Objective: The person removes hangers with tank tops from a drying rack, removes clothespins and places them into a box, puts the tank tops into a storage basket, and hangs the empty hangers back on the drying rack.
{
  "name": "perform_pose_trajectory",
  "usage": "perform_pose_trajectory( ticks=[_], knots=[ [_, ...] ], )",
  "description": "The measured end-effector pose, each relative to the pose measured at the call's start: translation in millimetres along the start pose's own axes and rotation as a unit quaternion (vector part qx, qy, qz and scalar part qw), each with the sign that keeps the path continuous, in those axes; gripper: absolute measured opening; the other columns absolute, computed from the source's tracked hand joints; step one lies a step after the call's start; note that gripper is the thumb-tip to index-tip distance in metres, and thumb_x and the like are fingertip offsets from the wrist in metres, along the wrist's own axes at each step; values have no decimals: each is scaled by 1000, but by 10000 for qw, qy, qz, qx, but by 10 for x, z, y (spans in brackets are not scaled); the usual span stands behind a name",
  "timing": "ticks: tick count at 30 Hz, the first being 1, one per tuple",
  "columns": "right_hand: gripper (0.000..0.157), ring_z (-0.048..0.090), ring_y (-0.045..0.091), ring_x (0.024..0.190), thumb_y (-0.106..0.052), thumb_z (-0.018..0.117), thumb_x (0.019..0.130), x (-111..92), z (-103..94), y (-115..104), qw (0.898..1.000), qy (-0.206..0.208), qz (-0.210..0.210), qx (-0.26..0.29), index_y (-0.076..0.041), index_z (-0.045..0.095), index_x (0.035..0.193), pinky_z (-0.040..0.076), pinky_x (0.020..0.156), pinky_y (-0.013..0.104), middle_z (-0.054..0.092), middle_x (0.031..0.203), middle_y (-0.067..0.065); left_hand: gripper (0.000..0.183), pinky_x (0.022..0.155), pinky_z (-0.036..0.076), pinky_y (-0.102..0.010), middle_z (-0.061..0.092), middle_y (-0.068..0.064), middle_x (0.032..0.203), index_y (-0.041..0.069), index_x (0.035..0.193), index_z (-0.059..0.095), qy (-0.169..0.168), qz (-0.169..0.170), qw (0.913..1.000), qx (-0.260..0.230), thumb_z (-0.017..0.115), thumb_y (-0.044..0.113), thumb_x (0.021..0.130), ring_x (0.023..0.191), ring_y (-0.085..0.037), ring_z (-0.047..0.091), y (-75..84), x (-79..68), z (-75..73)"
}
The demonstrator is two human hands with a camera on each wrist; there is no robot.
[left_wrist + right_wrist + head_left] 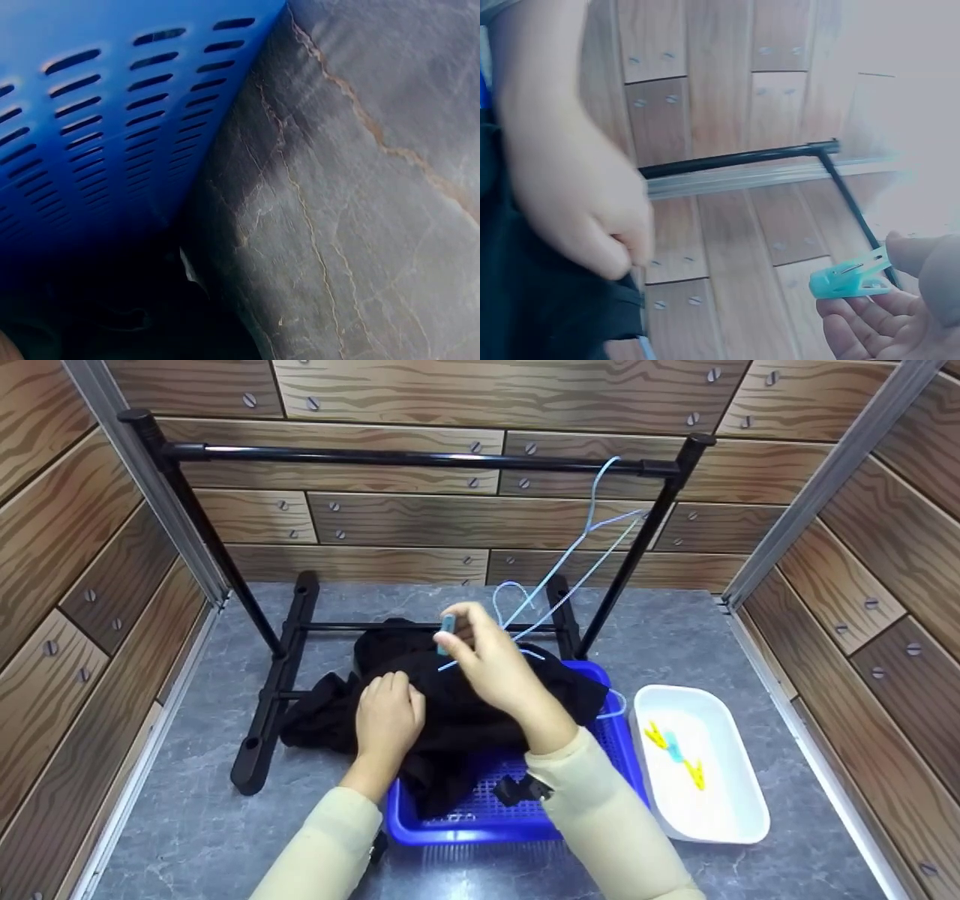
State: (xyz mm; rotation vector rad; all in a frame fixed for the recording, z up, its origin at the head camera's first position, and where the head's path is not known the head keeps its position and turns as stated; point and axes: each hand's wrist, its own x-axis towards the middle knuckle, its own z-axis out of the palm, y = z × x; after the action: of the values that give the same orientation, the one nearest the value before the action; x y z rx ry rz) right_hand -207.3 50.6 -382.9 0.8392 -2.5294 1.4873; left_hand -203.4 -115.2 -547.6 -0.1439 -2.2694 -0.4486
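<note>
Two-handed: pinching clip (447, 634) in right hand (493, 664), gripping cloth (454, 711) in left hand (388, 712), near that pinch; best to steady cloth before squeezing clip wide.

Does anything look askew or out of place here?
Yes, one pale blue hanger looks askew: it slants steeply, its lower end by the black garment. I can't tell whether it hangs on the rail. The garment spreads past the left side of the blue basket. I see no damage.
</note>
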Motion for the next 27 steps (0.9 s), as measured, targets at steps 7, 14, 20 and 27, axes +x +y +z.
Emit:
perform_pose_trajectory(
  ticks=[7,14,20,27],
  knots=[
    [28,62,20,90,-16,60,100,-76,-288,-69,9988,480,-123,59,0,53,122,50,84,36,64,97,8,18,64,46,-47,54,-15,67,1,73,53,-82,-57,9999,-35,50,12,87,65,-39,53,2,-10,-12],
    [27,61,20,91,-10,60,99,-151,-506,-46,9949,944,-136,319,4,53,121,49,83,30,61,103,10,17,63,45,-48,53,-15,67,1,73,54,-12,-15,10000,-45,51,12,87,64,-39,53,-9,-9,-3],
    [26,60,17,87,-7,59,99,-228,-661,38,9911,1246,-43,470,6,53,121,48,78,25,60,102,10,17,63,46,-48,54,-15,68,2,74,54,-1,-22,10000,-30,51,13,87,65,-38,53,-17,-15,23],
    [25,62,19,91,-2,57,99,-341,-908,151,9820,1659,94,899,8,52,121,48,84,23,60,102,10,17,64,46,-47,54,-14,68,2,74,54,-3,-18,10000,-26,49,13,87,66,-38,54,-17,-20,33]
  ],
)
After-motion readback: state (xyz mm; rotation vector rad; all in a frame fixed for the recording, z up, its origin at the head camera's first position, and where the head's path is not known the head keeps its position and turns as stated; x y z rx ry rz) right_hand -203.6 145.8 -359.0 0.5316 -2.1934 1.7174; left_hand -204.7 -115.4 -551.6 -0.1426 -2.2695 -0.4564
